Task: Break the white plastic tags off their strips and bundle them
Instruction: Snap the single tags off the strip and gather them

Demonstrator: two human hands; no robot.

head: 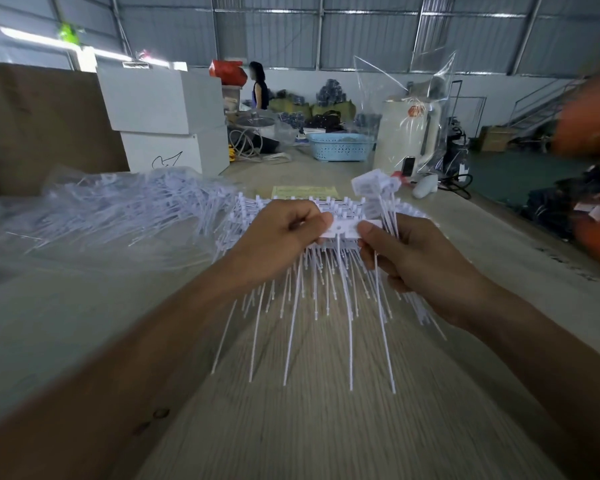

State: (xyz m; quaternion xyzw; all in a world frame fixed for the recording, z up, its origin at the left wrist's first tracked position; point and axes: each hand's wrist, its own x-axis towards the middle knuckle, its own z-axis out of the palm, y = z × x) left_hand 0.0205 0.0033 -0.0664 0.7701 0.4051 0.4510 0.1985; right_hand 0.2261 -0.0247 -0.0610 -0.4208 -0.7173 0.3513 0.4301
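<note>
White plastic tags (329, 271) still on their strip (349, 229) sit dead centre, held up over the wood-grain surface (291, 410). Left hand (278, 237) pinches the strip's left end, fingers curled tight. Right hand (409, 258) pinches the right end with thumb and forefinger, and its other fingers are curled round one bundle of loose tags (378, 188) poking up toward 12 o'clock. Way too many tails to count, maybe five long ones hanging lowest toward 6. Out at 10 o'clock there's one big heap of more strips in clear plastic (125, 209). Two white boxes (167, 123) stacked at 11, one blue basket (340, 146) at 12.
</note>
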